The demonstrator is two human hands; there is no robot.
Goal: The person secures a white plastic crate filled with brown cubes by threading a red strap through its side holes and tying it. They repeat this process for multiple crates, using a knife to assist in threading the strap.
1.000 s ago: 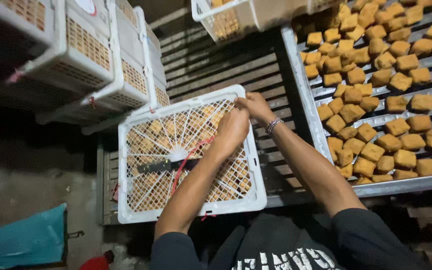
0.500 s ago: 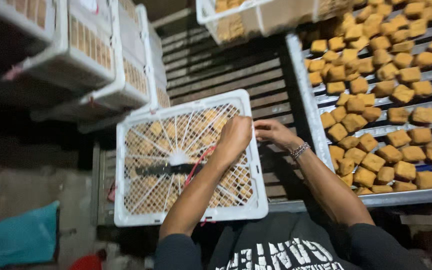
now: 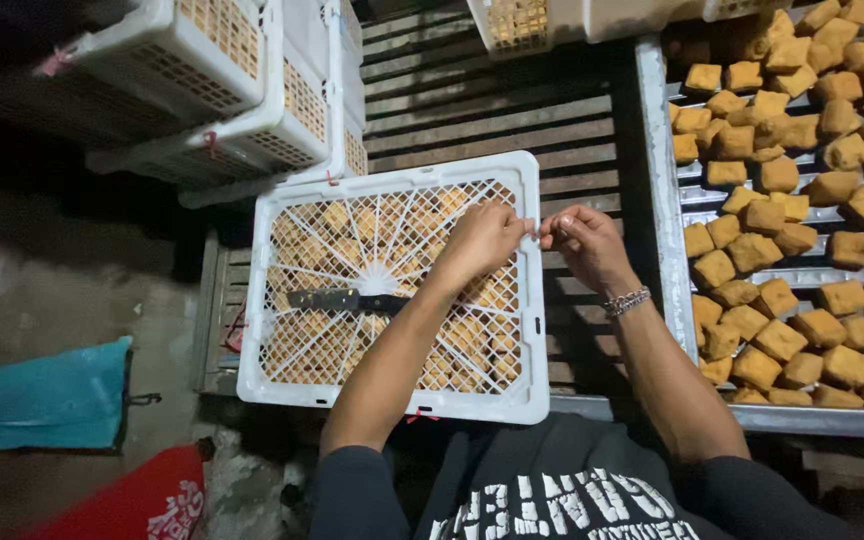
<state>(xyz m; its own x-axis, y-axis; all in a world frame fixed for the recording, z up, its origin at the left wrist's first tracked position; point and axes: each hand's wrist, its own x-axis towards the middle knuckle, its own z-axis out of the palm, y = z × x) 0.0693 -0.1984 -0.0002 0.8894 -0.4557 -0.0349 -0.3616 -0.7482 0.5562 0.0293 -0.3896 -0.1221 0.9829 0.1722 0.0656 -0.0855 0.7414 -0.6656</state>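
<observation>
A white lattice crate lid (image 3: 282, 220) covers a crate full of golden-brown fried cubes on a slatted bench. A dark knife (image 3: 347, 300) lies flat on the lid's middle. My left hand (image 3: 482, 240) rests on the lid's right rim, fingers pinched at the edge. My right hand (image 3: 584, 240), with a bead bracelet on its wrist, is just off that rim, its fingertips pinched together against the left hand's; a thin tie between them is too small to make out.
Stacked white crates (image 3: 222, 90) of cubes stand at the back left. A metal rack (image 3: 657, 200) on the right holds several loose fried cubes (image 3: 772, 260). Another crate (image 3: 522, 25) sits at the back. A teal bag (image 3: 42, 395) and a red bag (image 3: 137, 495) lie lower left.
Both hands slid from the lid's far corner down along its right rim. The right hand came off the lid to just beside the edge, and the view shifted.
</observation>
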